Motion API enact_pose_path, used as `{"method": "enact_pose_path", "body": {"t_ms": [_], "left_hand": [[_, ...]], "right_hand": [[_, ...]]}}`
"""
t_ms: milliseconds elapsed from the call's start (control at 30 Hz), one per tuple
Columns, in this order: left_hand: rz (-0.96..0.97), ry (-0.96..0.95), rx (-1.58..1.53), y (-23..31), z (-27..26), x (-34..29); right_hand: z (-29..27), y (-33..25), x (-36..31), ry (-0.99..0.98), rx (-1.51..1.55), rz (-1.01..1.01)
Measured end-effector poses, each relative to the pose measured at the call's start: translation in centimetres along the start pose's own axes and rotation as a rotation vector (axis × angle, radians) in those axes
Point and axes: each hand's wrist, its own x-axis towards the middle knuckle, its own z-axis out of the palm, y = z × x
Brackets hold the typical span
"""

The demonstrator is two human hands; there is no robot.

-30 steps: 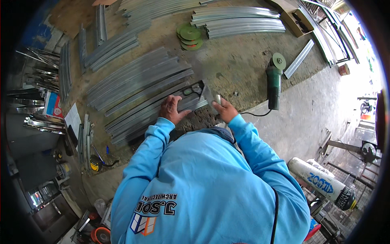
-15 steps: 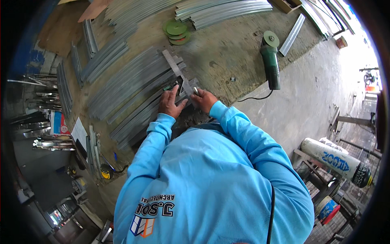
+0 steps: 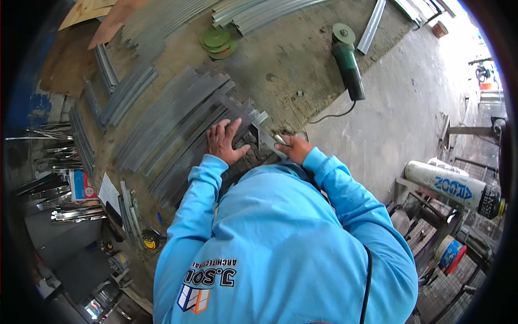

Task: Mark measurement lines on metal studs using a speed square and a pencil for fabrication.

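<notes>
One angle grinder (image 3: 349,70), dark green, lying on the counter (image 3: 286,78), green disc fitted, black cord (image 3: 333,116) trailing from its near end. One flat metal bar (image 3: 266,140), grey, left of the grinder and nearer the person, set slantwise across the ends of a batch of strips. One right hand (image 3: 295,149), nearer the person than the grinder, closed on the bar's near end, a short silvery piece showing at the thumb. One left hand (image 3: 224,143), farther left of the grinder, open, fingers spread over the strips beside the bar; whether it presses down, cannot tell. Grey metal strips (image 3: 162,121), many, side by side, well left of the grinder. Green discs (image 3: 217,39), a small overlapping stack, left of the grinder. One loose metal channel (image 3: 372,27), just right of the grinder.
</notes>
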Motion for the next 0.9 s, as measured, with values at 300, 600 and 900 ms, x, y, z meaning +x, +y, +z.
{"method": "enact_pose_path", "body": {"t_ms": [300, 600, 900], "left_hand": [[0.124, -0.011, -0.018, -1.5, 1.2, 2.6], [0.058, -0.023, 0.011, -1.6, 1.7, 2.8], [0.014, -0.037, 0.060, -1.0, 0.8, 2.8]], "right_hand": [[1.2, -1.9, 1.6, 0.101, 0.028, 0.082], [-0.2, -2.2, 0.6, 0.393, 0.118, 0.278], [-1.6, -8.1, 3.0, 0.567, 0.212, -0.192]]}}
